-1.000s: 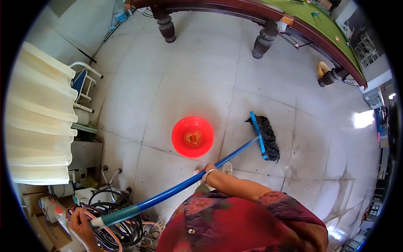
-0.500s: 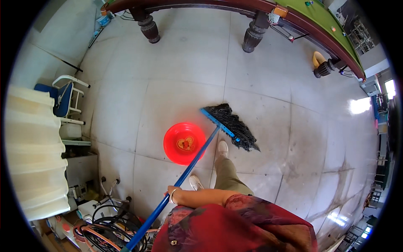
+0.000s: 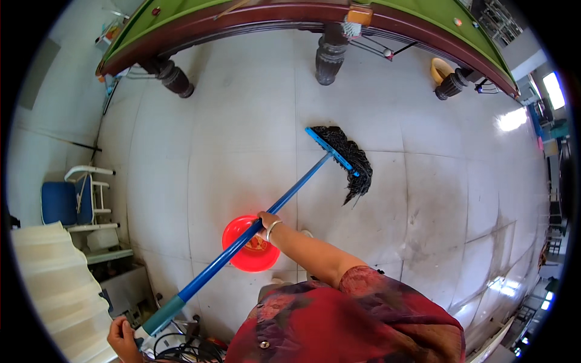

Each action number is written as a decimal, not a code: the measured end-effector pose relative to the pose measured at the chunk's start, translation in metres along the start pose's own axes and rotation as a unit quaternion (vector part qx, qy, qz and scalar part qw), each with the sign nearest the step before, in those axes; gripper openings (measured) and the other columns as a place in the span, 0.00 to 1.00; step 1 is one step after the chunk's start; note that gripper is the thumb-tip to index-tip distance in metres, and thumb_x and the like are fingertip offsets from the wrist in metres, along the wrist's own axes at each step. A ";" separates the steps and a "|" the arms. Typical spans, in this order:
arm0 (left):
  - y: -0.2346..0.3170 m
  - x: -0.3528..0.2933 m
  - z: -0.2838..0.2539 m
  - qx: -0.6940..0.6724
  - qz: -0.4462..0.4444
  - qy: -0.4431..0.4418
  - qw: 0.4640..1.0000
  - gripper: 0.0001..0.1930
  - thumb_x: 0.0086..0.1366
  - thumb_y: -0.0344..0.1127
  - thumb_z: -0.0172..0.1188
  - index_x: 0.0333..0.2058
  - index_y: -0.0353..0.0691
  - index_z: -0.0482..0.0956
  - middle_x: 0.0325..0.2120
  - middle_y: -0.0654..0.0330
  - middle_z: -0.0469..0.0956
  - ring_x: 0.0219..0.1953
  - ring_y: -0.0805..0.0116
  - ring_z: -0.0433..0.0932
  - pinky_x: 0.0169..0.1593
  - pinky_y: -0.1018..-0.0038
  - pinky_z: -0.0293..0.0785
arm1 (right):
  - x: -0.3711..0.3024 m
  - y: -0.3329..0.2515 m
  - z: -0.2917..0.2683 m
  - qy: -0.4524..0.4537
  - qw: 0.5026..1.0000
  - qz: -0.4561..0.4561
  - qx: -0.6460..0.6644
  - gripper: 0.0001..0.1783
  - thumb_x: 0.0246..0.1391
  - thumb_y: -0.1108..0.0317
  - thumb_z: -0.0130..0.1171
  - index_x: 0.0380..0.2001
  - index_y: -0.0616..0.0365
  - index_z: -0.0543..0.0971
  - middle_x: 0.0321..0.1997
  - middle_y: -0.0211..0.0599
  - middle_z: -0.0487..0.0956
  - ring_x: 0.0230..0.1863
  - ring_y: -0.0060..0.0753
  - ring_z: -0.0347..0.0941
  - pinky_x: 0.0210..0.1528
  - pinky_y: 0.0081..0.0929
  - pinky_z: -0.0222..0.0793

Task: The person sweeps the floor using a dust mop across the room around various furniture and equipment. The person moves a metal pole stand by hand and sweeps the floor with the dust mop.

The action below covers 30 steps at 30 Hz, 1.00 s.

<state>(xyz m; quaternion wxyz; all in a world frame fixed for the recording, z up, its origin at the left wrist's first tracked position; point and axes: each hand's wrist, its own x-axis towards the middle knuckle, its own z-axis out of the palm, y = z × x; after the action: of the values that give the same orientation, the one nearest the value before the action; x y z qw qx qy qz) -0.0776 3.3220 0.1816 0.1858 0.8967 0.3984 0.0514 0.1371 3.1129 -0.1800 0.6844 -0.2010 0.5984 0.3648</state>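
Note:
A mop with a long blue handle (image 3: pixel 302 183) slants across the view from lower left to upper middle. Its black strands (image 3: pixel 350 151) lie on the tiled floor, fanned out beyond a blue crossbar. My right hand (image 3: pixel 266 222), with a pale bangle at the wrist, is closed around the middle of the handle. At the lower left, my left hand (image 3: pixel 124 340) has its fingers curled at the handle's grey-green end. Beneath the handle and right hand a red basin (image 3: pixel 257 262) stands on the floor, partly covered by them; a yellowish pattern shows inside it.
Across the far side stands a billiard table (image 3: pixel 272 13) on dark turned legs (image 3: pixel 330 60). A blue-seated chair (image 3: pixel 59 202) and a cream curtain (image 3: pixel 54 284) are at the left. Black cables (image 3: pixel 172 348) lie near my left hand. A yellow ring-shaped object (image 3: pixel 441 69) sits under the table.
The mop head has moved forward across the floor, away from my feet. My right arm has stretched forward, and my left hand has come into view at the handle's end. The view has shifted.

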 end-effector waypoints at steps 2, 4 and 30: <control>0.042 0.010 0.004 -0.035 0.019 -0.008 0.999 0.07 0.53 0.32 0.48 0.26 0.33 0.69 0.16 0.67 0.64 0.18 0.81 0.59 0.22 0.85 0.57 | -0.011 -0.028 0.011 -0.037 0.999 -0.005 -0.032 0.07 0.44 0.71 0.45 0.27 0.63 0.63 0.22 0.42 0.68 0.22 0.35 0.67 0.24 0.30 0.68; 0.063 0.022 0.007 -0.040 0.016 -0.022 0.999 0.07 0.53 0.31 0.48 0.28 0.33 0.69 0.17 0.67 0.65 0.19 0.81 0.60 0.23 0.86 0.58 | -0.015 -0.043 0.016 -0.034 0.999 0.002 -0.034 0.08 0.44 0.71 0.45 0.28 0.63 0.63 0.23 0.42 0.68 0.23 0.35 0.67 0.24 0.30 0.68; 0.217 0.281 0.161 -0.052 0.131 -0.092 0.986 0.08 0.52 0.31 0.50 0.24 0.31 0.69 0.14 0.66 0.64 0.18 0.81 0.61 0.21 0.84 0.56 | 0.080 -0.289 0.143 0.083 0.984 -0.020 0.157 0.06 0.44 0.71 0.42 0.26 0.60 0.61 0.17 0.39 0.64 0.16 0.34 0.62 0.21 0.35 0.64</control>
<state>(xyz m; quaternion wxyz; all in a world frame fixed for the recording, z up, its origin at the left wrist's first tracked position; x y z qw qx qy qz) 0.3026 3.3476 0.0978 0.2596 0.9314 0.2550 0.0128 0.4487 3.0468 -0.2751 0.6626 -0.1324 0.6987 0.2348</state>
